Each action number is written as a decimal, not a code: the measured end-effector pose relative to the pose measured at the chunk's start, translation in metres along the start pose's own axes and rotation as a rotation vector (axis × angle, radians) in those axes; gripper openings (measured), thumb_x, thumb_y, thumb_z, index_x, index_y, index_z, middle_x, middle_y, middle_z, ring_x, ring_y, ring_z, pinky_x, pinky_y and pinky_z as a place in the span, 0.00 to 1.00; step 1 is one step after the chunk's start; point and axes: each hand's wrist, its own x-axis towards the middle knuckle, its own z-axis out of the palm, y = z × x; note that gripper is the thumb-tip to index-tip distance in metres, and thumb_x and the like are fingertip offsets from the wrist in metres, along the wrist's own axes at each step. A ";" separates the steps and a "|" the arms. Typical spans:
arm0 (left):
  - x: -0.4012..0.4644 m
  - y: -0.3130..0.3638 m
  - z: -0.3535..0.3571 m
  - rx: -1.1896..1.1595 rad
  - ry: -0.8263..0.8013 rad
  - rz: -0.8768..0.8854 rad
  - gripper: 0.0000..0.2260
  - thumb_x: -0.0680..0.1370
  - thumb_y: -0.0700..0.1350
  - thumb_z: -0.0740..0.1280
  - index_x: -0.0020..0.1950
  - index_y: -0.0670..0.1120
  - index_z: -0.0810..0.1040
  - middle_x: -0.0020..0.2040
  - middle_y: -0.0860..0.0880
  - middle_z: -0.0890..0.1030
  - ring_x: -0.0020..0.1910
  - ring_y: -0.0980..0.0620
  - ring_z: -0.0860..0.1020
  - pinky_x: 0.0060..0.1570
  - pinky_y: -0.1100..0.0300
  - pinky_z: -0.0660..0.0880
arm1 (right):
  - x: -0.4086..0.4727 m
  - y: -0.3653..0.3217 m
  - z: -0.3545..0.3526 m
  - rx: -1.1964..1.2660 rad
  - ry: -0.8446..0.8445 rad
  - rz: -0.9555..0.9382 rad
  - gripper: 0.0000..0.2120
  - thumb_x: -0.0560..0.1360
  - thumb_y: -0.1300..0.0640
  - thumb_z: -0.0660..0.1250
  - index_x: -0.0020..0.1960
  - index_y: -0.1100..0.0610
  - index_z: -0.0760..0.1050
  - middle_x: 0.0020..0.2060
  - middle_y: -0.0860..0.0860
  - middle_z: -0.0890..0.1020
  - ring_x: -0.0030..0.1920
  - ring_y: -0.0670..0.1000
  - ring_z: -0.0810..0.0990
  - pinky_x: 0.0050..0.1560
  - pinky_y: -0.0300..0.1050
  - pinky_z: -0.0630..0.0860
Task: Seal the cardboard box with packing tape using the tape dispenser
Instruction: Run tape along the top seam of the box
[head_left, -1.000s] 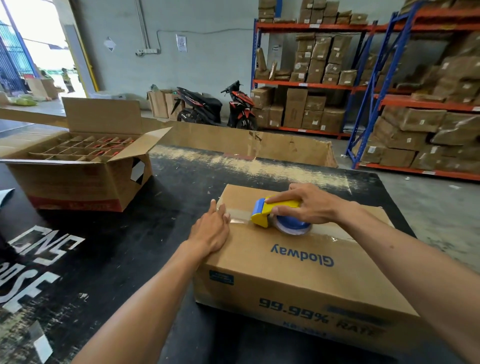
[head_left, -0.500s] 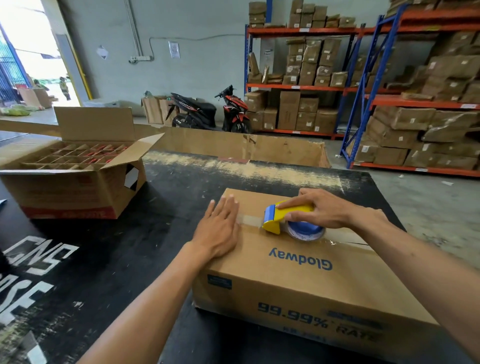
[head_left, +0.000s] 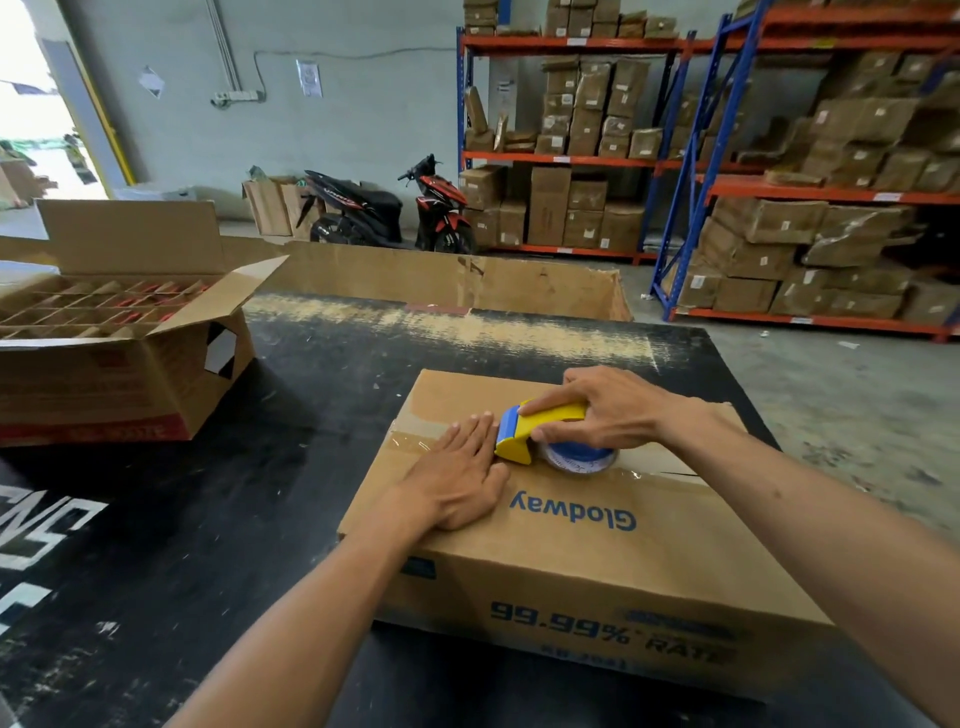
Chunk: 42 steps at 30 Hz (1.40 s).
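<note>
A closed cardboard box (head_left: 582, 566) printed "Glodway" lies on the black table. My right hand (head_left: 597, 410) grips the yellow and blue tape dispenser (head_left: 540, 431), which sits on the box's top seam near the middle. A strip of clear tape (head_left: 415, 434) runs along the seam from the dispenser to the box's left edge. My left hand (head_left: 457, 478) lies flat on the lid with fingers together, pressing the tape just left of the dispenser. The seam to the right of the dispenser shows as a bare slit.
An open box with cardboard dividers (head_left: 104, 332) stands on the table's left. A long, low cardboard wall (head_left: 457, 280) lines the table's far edge. Behind are a motorbike (head_left: 384, 213) and shelving racks (head_left: 727, 156) full of boxes.
My left hand slid right along the taped seam until its fingers meet the dispenser. The dispenser stayed near the middle of the seam. The camera shifted.
</note>
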 end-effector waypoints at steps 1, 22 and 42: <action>-0.001 0.000 0.000 -0.002 0.001 -0.004 0.28 0.84 0.54 0.43 0.80 0.44 0.38 0.81 0.46 0.40 0.79 0.53 0.39 0.77 0.55 0.38 | -0.001 -0.001 -0.001 -0.005 -0.005 -0.003 0.28 0.71 0.25 0.56 0.68 0.31 0.71 0.42 0.47 0.72 0.41 0.47 0.71 0.39 0.44 0.63; 0.012 0.028 -0.012 0.085 0.001 -0.002 0.40 0.79 0.70 0.43 0.80 0.44 0.37 0.80 0.46 0.36 0.78 0.50 0.36 0.77 0.50 0.38 | -0.085 0.073 -0.020 0.040 -0.073 0.124 0.28 0.65 0.18 0.54 0.62 0.24 0.70 0.44 0.44 0.71 0.44 0.45 0.73 0.42 0.43 0.67; 0.036 0.052 0.007 0.080 -0.049 0.142 0.31 0.82 0.64 0.42 0.80 0.52 0.39 0.80 0.52 0.37 0.78 0.56 0.37 0.77 0.51 0.38 | -0.091 0.076 -0.024 0.115 -0.036 0.154 0.23 0.68 0.22 0.61 0.61 0.23 0.71 0.45 0.45 0.75 0.44 0.47 0.73 0.42 0.48 0.69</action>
